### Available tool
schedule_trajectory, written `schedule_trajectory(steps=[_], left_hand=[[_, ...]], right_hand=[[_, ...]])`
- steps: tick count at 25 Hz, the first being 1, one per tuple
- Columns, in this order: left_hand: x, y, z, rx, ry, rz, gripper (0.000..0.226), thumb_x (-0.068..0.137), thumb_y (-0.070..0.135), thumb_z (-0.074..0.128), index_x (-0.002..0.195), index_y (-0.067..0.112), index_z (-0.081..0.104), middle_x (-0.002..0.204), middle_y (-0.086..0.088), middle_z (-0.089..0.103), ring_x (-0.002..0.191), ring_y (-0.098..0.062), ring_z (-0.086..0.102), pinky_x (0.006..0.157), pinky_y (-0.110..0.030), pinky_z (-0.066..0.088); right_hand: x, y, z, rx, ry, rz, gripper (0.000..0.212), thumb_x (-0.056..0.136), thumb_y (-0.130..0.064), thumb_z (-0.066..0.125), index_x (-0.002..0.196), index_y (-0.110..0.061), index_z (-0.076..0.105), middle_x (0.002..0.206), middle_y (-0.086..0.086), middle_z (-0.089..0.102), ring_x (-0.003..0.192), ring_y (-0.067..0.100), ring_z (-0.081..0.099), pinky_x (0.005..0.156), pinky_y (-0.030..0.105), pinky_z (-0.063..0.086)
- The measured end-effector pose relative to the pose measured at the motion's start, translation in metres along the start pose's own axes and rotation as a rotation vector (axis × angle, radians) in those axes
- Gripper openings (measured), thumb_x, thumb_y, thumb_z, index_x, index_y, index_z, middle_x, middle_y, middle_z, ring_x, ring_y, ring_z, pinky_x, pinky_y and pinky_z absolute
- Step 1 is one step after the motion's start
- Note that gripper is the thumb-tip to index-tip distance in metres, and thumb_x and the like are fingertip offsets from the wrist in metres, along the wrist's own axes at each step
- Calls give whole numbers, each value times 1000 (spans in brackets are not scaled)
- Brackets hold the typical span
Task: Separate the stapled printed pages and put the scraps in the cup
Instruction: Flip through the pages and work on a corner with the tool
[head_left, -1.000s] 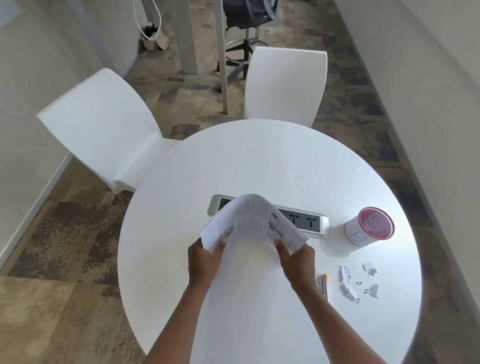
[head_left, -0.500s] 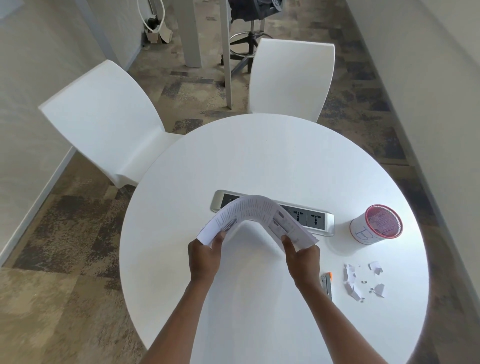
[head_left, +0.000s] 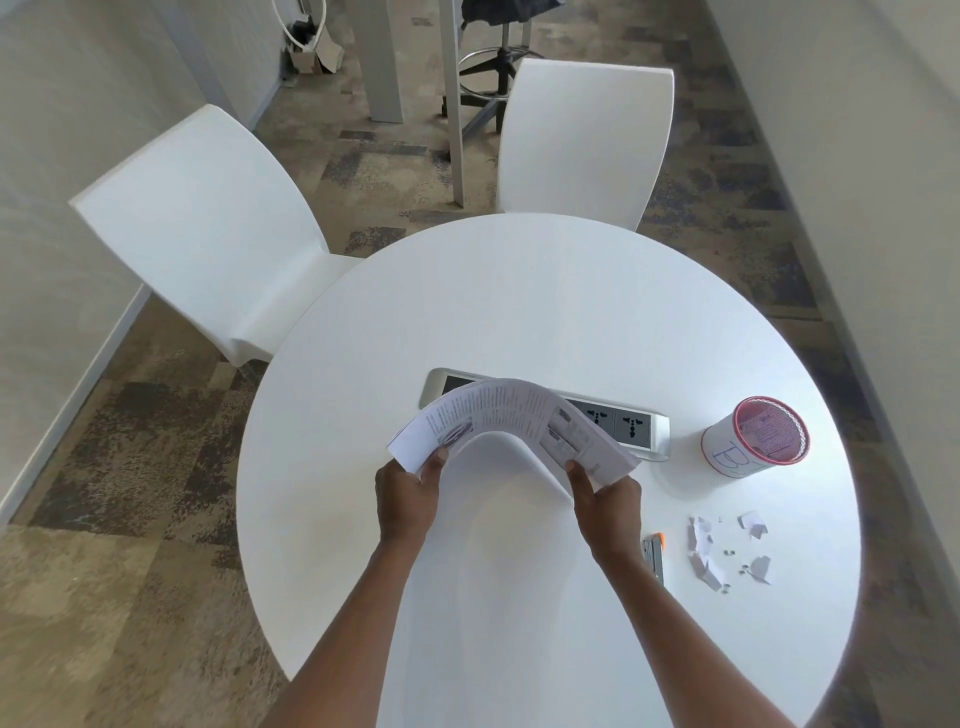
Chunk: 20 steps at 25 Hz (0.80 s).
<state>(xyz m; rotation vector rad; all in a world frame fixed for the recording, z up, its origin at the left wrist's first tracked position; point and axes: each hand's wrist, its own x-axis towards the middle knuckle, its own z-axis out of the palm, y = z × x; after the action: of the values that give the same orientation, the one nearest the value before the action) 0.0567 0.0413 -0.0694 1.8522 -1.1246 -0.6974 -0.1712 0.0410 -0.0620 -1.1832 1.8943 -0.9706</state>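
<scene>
Both hands hold a stack of printed pages (head_left: 511, 415) above the round white table (head_left: 519, 291), bent upward into an arch. My left hand (head_left: 408, 499) grips the stack's left edge and my right hand (head_left: 605, 501) grips its right edge. A white cup with a red rim (head_left: 753, 441) stands upright at the right of the table. Several torn paper scraps (head_left: 727, 551) and small staples lie on the table in front of the cup, to the right of my right wrist.
A small metal tool with an orange tip (head_left: 654, 553) lies beside my right forearm. A power socket strip (head_left: 618, 421) is set into the table behind the pages. Two white chairs (head_left: 208, 228) (head_left: 582, 140) stand at the far side.
The pages stay gripped in both hands while the arch tightens, its edges dipping lower. The camera view has drifted slightly; the cup and scraps stay put.
</scene>
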Motion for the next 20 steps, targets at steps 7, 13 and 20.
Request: schedule_trajectory(steps=[7, 13, 20], left_hand=[[6, 3, -7, 67, -66, -16, 23, 92, 18, 67, 110, 4, 71, 89, -1, 71, 81, -23, 67, 66, -20, 46], [68, 46, -37, 295, -347, -95, 22, 90, 27, 68, 100, 8, 70, 89, -11, 71, 79, -31, 64, 59, -28, 45], [151, 139, -73, 594, -775, 66, 19, 84, 27, 71, 99, 17, 67, 92, -4, 68, 82, -20, 62, 65, -28, 46]], right_hand=[[2, 4, -7, -34, 6, -28, 19, 91, -14, 68, 98, 3, 69, 73, 19, 67, 64, 32, 58, 47, 11, 38], [24, -32, -50, 22, -76, -177, 25, 85, -30, 70, 106, -17, 71, 72, -20, 70, 68, 0, 64, 62, 13, 47], [77, -98, -106, -45, -378, -336, 39, 80, -29, 81, 116, -31, 66, 106, -9, 75, 96, 1, 70, 80, 19, 53]])
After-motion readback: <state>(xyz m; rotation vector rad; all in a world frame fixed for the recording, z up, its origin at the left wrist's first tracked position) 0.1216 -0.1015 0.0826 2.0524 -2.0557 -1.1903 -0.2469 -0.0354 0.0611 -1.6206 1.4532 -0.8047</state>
